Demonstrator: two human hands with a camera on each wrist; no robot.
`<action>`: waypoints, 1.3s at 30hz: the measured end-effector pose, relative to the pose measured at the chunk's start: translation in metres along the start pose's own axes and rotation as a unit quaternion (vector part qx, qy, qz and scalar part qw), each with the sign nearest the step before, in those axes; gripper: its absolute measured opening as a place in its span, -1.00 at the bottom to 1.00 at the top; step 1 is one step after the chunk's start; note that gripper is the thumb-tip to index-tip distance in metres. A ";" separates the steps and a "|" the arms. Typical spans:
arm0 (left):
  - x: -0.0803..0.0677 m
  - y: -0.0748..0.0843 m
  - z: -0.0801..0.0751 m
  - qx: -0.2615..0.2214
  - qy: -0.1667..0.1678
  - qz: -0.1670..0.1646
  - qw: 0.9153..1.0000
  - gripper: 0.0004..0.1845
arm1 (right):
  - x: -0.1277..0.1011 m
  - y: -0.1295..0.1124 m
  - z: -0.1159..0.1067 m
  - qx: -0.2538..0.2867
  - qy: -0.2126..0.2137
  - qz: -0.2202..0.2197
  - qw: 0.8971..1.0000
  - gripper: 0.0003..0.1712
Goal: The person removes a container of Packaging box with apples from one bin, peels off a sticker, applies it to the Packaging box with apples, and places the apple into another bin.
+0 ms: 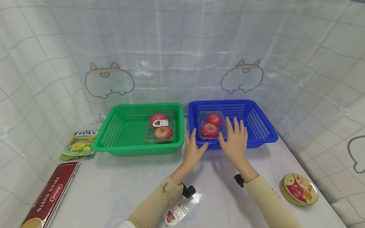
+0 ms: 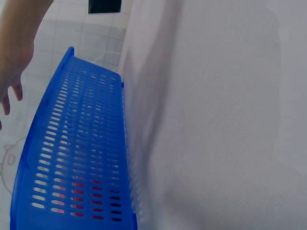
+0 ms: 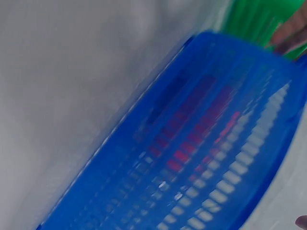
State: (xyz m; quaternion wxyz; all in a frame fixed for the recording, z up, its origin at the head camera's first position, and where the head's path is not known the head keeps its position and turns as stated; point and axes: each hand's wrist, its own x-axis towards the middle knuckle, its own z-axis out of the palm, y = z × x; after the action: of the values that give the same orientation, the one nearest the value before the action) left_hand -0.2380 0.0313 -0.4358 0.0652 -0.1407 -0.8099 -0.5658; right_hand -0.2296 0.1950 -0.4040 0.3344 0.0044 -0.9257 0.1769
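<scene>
Head view: a blue basket (image 1: 256, 126) stands at the back of the desk (image 1: 128, 183), just beside a green basket (image 1: 119, 136) on its left; each holds a clear tray of two red apples, the blue basket's apple tray (image 1: 210, 125) lying in its front left part. The left hand (image 1: 193, 148) and right hand (image 1: 234, 139), fingers straight and spread, holding nothing, hover at the blue basket's front rim on either side of that tray. A round tin (image 1: 299, 189) lies near the desk's right edge, a red box (image 1: 49, 196) and a sweet packet (image 1: 80, 145) toward the left edge, a small labelled packet (image 1: 182, 210) at the front edge; bare surface lies between. Left wrist view: the blue basket's slotted wall (image 2: 76, 167) fills the frame, red showing through the slots. Right wrist view: the same wall (image 3: 201, 158), blurred, with the green basket beyond it (image 3: 254, 19); whether the fingers touch cannot be told.
</scene>
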 end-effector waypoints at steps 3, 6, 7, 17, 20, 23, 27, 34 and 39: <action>0.003 -0.001 0.000 -0.010 -0.006 -0.026 1.000 -0.18 | 0.013 0.009 0.005 0.000 -0.023 0.023 0.999 -0.27; 0.004 -0.002 0.001 -0.013 -0.010 -0.040 0.999 -0.18 | 0.023 0.015 0.009 0.005 -0.049 0.044 0.998 -0.26; 0.005 -0.003 0.000 -0.014 -0.011 -0.040 0.999 -0.18 | 0.026 0.017 0.012 0.005 -0.058 0.051 0.997 -0.25; 0.011 -0.010 -0.001 -0.005 -0.017 -0.042 0.999 -0.21 | 0.054 0.024 0.036 -0.002 -0.155 0.121 0.980 -0.17; 0.012 -0.012 -0.001 -0.005 -0.020 -0.045 0.999 -0.21 | 0.060 0.027 0.042 0.012 -0.210 0.160 0.964 -0.12; 0.011 -0.014 -0.002 -0.007 -0.025 -0.048 0.999 -0.20 | 0.063 0.031 0.045 0.043 -0.257 0.198 0.945 -0.08; 0.010 -0.015 -0.001 -0.010 -0.028 -0.051 0.998 -0.21 | 0.065 0.036 0.048 0.092 -0.299 0.232 0.921 -0.04; 0.005 -0.014 0.000 -0.011 -0.030 -0.046 0.998 -0.20 | 0.066 0.045 0.054 0.163 -0.364 0.249 0.882 -0.02; 0.007 -0.013 0.000 -0.010 -0.028 -0.045 0.999 -0.21 | 0.070 0.046 0.054 0.225 -0.403 0.243 0.854 -0.05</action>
State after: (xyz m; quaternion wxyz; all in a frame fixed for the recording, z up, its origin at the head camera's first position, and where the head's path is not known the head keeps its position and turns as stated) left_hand -0.2484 0.0279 -0.4459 0.0152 -0.1207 -0.8114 -0.5717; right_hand -0.3235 0.2282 -0.4144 -0.1312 -0.0744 -0.8860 0.4384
